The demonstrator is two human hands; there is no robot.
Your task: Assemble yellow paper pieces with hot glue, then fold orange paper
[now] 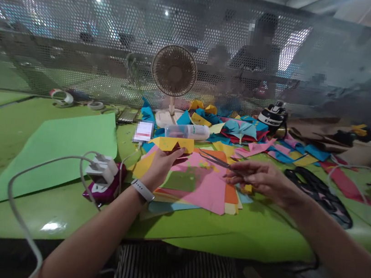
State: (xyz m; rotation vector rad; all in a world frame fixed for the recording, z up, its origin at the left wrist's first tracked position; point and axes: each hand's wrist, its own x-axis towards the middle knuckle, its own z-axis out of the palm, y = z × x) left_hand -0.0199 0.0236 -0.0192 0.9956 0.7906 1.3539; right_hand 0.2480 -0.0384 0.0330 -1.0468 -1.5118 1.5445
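My left hand (164, 166), with a white watch band on its wrist, is closed on a folded yellow paper (173, 144) and holds it above the stack of sheets. Its near edge looks notched beside my thumb. My right hand (262, 180) grips slim dark scissors (215, 159), their thin blades pointing left toward the yellow paper, a small gap apart from it. The handles are hidden in my fingers. Beneath both hands lies a pink sheet (211, 191) with tiny yellow scraps on it, over orange, yellow and blue sheets.
A desk fan (174, 70) stands behind a clear plastic bottle (186, 131). Coloured paper pieces (242, 128) are heaped at the back. On the left lie a large green sheet (66, 150) and a purple power strip (106, 187) with cables; a black strap (319, 194) lies right.
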